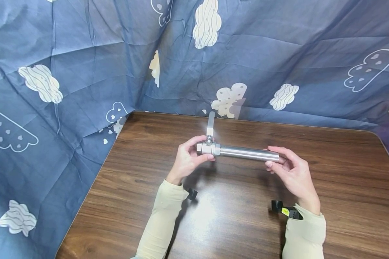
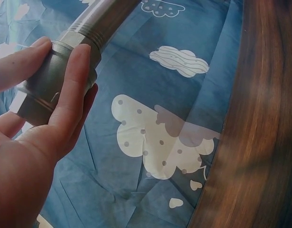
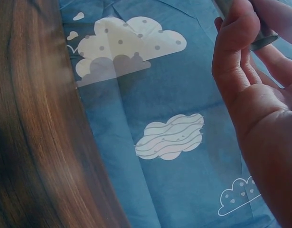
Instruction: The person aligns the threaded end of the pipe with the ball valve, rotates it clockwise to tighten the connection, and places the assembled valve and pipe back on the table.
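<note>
Item: metal valve (image 1: 208, 147) with upright handle (image 1: 210, 124), joined to a steel pipe (image 1: 249, 153), held level above the wooden surface (image 1: 233, 219).

Left hand (image 1: 186, 160): grip clamped round the valve body, thumb and fingers curled.

Right hand (image 1: 291, 171): grip pinching the pipe's free end.

Progress, as judged: pipe already seated in the valve, a few threads showing at the joint; final tightening seemingly left.

Clearance: open surface on all sides beneath the hands; cloud-print cloth (image 1: 84, 72) stands at the far and left edges, well apart from the handle.
</note>
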`<state>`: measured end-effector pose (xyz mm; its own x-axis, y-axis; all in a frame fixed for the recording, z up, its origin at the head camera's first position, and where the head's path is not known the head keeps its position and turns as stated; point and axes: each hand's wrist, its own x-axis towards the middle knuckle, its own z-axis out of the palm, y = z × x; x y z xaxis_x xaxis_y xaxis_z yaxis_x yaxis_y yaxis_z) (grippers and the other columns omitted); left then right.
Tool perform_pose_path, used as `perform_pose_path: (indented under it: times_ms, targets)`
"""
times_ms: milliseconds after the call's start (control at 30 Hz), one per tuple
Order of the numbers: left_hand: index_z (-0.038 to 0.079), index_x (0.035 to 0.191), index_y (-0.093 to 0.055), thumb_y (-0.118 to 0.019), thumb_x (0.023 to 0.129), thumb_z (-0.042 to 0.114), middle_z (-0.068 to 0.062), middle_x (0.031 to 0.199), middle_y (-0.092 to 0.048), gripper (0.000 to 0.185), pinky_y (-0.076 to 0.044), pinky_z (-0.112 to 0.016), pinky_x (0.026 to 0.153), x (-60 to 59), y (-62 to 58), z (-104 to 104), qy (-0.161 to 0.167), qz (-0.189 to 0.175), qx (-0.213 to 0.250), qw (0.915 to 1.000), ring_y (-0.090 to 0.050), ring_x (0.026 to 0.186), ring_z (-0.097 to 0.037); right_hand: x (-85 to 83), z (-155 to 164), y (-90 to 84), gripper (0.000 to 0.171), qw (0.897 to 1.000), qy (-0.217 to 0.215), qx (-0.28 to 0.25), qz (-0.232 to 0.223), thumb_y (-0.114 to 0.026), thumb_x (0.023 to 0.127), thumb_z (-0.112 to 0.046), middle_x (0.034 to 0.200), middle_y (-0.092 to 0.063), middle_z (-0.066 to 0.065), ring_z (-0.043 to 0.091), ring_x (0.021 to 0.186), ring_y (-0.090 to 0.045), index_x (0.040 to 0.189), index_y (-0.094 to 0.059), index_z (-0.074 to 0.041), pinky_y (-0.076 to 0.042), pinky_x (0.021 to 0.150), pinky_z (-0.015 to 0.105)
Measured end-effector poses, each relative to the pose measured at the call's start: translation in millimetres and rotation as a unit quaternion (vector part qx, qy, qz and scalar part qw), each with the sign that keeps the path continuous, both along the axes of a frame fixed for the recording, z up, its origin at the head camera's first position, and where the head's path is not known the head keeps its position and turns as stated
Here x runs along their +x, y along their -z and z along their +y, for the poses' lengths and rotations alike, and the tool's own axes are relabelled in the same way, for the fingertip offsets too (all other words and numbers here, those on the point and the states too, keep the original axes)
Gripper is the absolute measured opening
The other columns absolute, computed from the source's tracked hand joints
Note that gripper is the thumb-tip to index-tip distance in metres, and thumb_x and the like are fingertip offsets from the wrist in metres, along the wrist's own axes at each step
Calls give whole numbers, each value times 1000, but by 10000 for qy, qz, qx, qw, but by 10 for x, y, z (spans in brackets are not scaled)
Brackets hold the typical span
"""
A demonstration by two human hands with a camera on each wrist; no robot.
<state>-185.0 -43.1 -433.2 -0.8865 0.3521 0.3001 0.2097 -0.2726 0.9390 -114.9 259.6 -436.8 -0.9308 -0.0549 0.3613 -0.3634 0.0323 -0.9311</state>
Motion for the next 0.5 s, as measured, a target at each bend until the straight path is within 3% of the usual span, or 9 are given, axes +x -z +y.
perform_pose_path:
  times_ms: [267,500]
  targets:
    - [-13,121,-52,-69,71,-18,-35,121,-56,54,-64,-31,78,-4,-3,0,32,-47,5,10000,-66,87,-12,-2,4,1,44,10000,5,29,2,-61,83,18,91,-71,-2,5,73,-68,126,-51,14,-61,64,17]
    - [-13,123,-51,-68,71,-20,-26,118,-59,55,-64,-28,75,1,-2,-6,45,-57,-57,10000,-66,84,-12,13,-5,-10,43,9987,305,325,-233,-62,84,15,88,-72,-5,5,72,-67,125,-56,6,-60,64,16]
